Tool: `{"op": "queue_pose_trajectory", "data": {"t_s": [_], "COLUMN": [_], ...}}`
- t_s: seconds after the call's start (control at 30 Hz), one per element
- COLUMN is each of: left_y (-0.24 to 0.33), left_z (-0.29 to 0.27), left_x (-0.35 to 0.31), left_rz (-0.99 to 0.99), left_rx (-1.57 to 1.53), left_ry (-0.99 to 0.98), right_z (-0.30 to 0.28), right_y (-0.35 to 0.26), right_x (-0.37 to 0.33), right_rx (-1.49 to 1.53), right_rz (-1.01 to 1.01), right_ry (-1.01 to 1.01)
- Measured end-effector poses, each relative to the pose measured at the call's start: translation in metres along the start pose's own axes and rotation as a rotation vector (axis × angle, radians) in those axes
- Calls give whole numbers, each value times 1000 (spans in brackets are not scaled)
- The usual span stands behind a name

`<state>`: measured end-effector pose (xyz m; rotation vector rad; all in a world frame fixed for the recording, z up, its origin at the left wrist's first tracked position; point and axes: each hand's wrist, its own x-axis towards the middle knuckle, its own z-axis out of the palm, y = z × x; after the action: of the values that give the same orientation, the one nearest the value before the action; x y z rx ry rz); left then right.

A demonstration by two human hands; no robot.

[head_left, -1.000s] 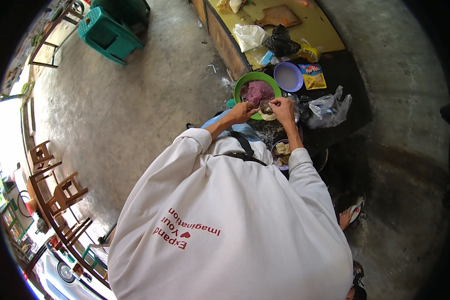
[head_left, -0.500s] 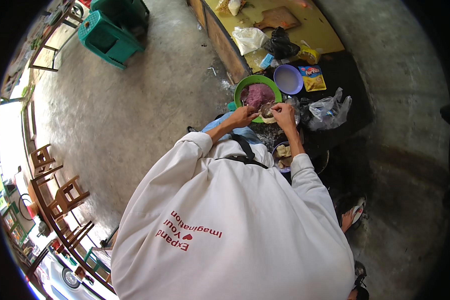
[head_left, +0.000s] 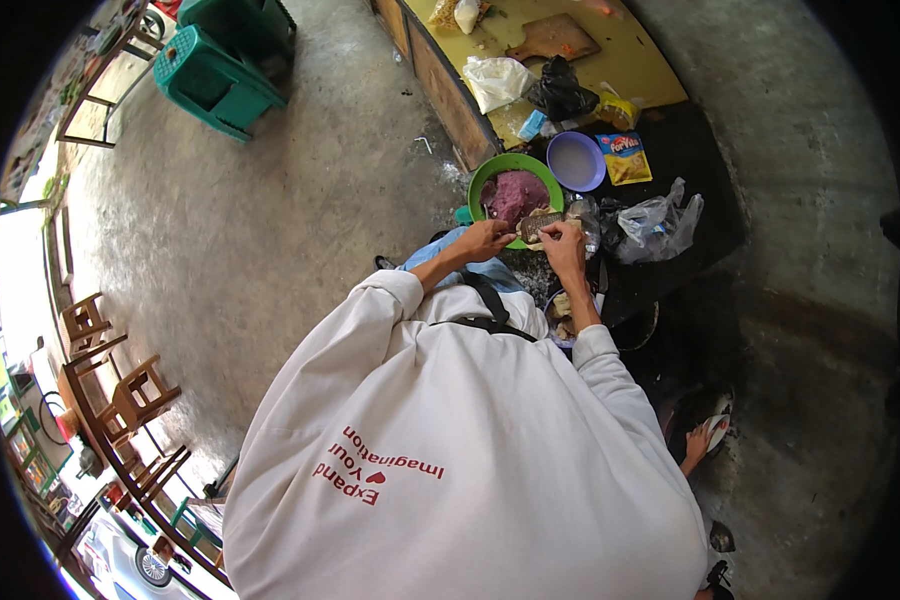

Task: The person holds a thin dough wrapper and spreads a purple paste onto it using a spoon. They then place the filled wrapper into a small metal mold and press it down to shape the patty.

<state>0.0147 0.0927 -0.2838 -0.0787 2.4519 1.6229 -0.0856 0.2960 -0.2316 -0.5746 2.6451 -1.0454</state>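
Observation:
A brown piece with ragged pale edges [head_left: 540, 226], like opened fried tofu, is held over the near rim of a green bowl [head_left: 473, 183]. My right hand [head_left: 564, 248] pinches its right part. The fingertips of my left hand [head_left: 485, 241] are closed at its left edge. Inside the bowl lies a mound of pink, minced-looking paste [head_left: 520, 191]. By my right forearm, a purple-rimmed bowl [head_left: 553, 335] of pale and brown pieces [head_left: 562, 306] is partly covered by the arm.
Beyond the green bowl stand a purple bowl of cloudy liquid [head_left: 576, 160], a yellow packet [head_left: 625, 158] and clear plastic bags [head_left: 660, 225]. Black [head_left: 562, 90] and white bags [head_left: 497, 82] and a cutting board [head_left: 553, 37] lie farther off. Another person's foot [head_left: 697, 447] shows at right.
The brown piece has turned and now looks flatter and wider, its ragged edge spread out. My right hand has shifted slightly nearer; my left hand has barely moved.

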Motion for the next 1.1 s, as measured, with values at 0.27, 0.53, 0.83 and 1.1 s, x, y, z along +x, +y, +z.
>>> {"op": "queue_pose_trajectory", "data": {"t_s": [0.27, 0.53, 0.83, 1.1], "left_y": [0, 6, 5, 10], "left_z": [1, -3, -2, -4], "left_x": [2, 3, 1, 1], "left_rz": [1, 30, 33, -6], "left_rx": [38, -6, -21, -19], "left_ry": [-24, -22, -8, -32], "right_z": [-1, -6, -4, -5], "right_y": [6, -1, 0, 1], "right_x": [3, 7, 3, 5], "right_rx": [-16, -83, -131, -154], "right_rz": [13, -9, -48, -52], "right_ry": [-4, 55, 73, 82]}}
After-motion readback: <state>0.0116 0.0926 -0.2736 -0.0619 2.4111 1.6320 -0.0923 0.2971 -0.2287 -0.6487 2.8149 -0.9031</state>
